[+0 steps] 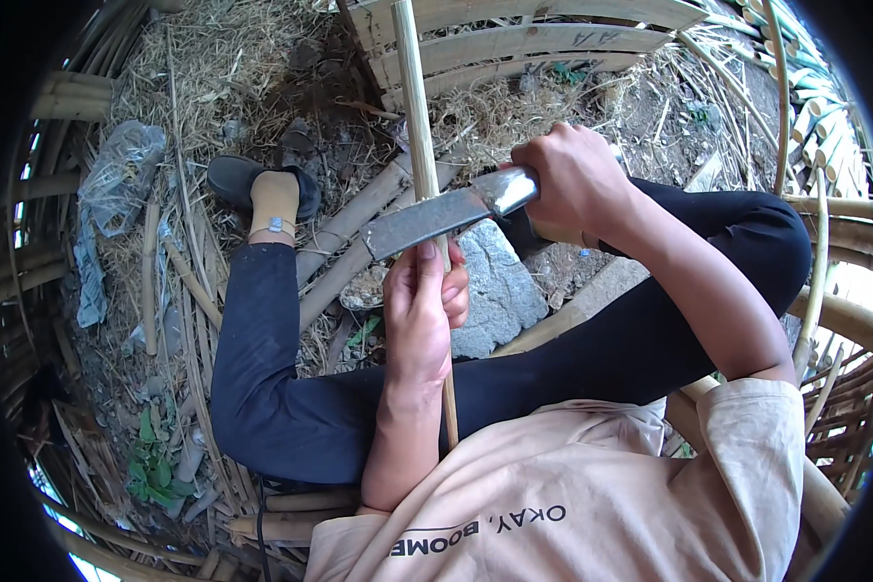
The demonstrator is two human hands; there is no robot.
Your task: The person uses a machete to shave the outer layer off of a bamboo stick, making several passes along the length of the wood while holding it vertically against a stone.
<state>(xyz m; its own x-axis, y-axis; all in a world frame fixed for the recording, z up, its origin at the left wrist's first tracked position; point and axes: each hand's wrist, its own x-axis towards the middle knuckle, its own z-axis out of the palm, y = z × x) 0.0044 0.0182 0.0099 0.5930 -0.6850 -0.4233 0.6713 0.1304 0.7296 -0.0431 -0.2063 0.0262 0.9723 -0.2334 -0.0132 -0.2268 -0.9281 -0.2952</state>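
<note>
My left hand [420,315] is closed round a long, pale bamboo stick [416,102], thumb up along it just below the blade. The stick stands nearly in line with my body, its lower end reaching my shirt and its upper end leaving the top of the view. In my right fist [574,177] is the handle of a short machete [427,222] with a broad, blunt-ended grey blade. The blade lies across the front of the stick, slightly tilted. Where its edge meets the stick is hidden.
A grey stone [500,291] sits between my legs, beside bamboo poles [344,238] on the ground. Beyond is a slatted wooden panel [524,44]. Cut bamboo [824,131] is piled at far right. A clear plastic bag [124,175] and straw lie left.
</note>
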